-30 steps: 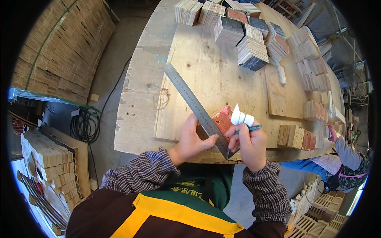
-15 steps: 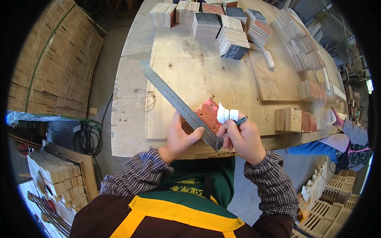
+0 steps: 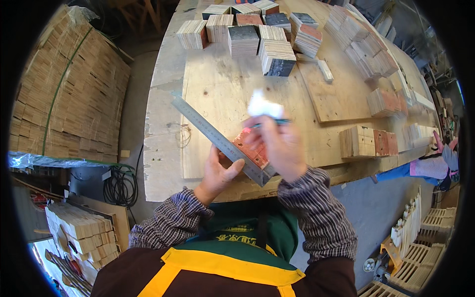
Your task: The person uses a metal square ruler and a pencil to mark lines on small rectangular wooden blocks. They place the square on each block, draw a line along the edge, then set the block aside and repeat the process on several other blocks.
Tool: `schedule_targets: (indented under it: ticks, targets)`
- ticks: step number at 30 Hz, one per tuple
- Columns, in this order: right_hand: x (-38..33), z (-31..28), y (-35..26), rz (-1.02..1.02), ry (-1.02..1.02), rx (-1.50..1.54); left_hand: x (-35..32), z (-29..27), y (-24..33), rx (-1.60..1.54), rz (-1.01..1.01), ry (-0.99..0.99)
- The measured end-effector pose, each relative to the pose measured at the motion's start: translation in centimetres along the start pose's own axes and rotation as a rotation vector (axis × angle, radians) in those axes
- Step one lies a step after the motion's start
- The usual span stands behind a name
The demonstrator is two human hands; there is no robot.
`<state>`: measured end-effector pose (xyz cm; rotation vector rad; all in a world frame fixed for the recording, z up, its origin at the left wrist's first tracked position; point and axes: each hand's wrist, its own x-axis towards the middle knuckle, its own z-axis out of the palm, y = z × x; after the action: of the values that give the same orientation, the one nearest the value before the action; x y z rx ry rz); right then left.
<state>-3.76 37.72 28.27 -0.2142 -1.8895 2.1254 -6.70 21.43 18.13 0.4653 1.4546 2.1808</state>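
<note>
A steel try square (image 3: 204, 124) lies slantwise across a red-faced plywood block (image 3: 253, 151) near the table's front edge. My left hand (image 3: 221, 173) grips the square and block together, its thumb pressed on the metal blade. Above the block's right side is my right hand (image 3: 281, 143), blurred by motion, closed around a dark pen (image 3: 283, 121). White wrapping (image 3: 264, 105) sits around a finger of that hand, with a loose end sticking up. Where the pen's tip is, I cannot make out.
Plywood blocks (image 3: 243, 39) with black or red faces stand at the table's (image 3: 166, 148) far side. More blocks (image 3: 358, 142) line its right. A thin board (image 3: 336, 101) lies nearby. Wrapped wood stacks (image 3: 74, 94) rise at left; another person (image 3: 430, 166) is at far right.
My right hand has lifted away from the square's lower corner, moving up and left with the pen. My left hand still holds the square on the block. The view has shifted slightly.
</note>
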Motion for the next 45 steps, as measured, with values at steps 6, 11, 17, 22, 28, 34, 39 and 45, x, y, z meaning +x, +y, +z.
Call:
schedule_targets:
  ticks: [6,11,17,22,28,34,39,45]
  targets:
    - [-6.6,-4.9,-0.7,-0.208,0.550,-0.014,-1.5,0.4,0.8,0.369,0.213,0.098]
    - [-12.2,-4.8,1.1,-0.112,0.733,0.115,-5.7,1.1,1.4,0.270,0.354,0.138]
    - [-14.9,-4.7,3.4,-0.218,0.653,-0.341,-9.0,-2.2,1.8,0.022,0.089,0.176]
    - [-13.8,-3.3,4.4,-0.280,0.442,-0.587,-7.2,-6.0,0.1,-0.015,-0.052,0.317]
    - [-10.8,-0.7,5.0,-0.463,0.363,-0.960,-6.7,-8.0,-1.9,0.073,-0.091,0.266]
    - [-8.8,0.3,5.7,-0.323,0.271,-0.971,-7.0,-8.6,-1.9,0.126,-0.086,0.211]
    - [-8.3,0.4,6.5,-0.399,0.358,-0.999,-7.0,-8.5,-1.9,0.196,-0.028,0.168]
    - [-8.4,-0.1,6.7,-0.388,0.438,-0.886,-7.2,-8.5,-1.7,0.192,-0.038,0.173]
